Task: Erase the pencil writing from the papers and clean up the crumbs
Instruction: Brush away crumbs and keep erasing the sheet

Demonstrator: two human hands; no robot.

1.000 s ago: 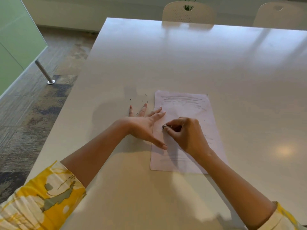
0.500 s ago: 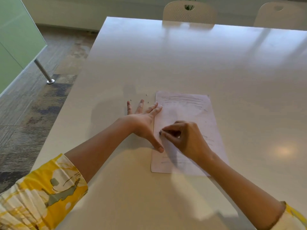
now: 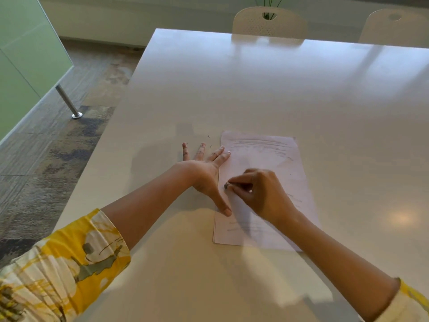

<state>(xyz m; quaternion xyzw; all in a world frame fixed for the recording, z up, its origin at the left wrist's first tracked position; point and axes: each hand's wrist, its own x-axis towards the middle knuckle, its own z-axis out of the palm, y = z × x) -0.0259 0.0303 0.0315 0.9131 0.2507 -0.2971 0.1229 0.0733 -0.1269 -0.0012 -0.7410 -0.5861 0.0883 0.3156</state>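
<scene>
- Paper: the pale rectangular sheet of paper point(image 3: 267, 163) lies flat on the glossy white counter point(image 3: 278, 89), faint pencil lines showing at its far and near ends.
- Left of the paper, a few dark eraser crumbs point(image 3: 210, 145) lie unswept on the counter.
- The left hand point(image 3: 206, 173) rests flat, fingers spread, pinning the paper's left edge.
- Over the paper's middle, the right hand point(image 3: 262, 194) keeps a closed grip, pinching a small dark eraser point(image 3: 225, 186) against the sheet.
- Judgement: erasing is partway; remaining lines and crumb cleanup are left.
</scene>
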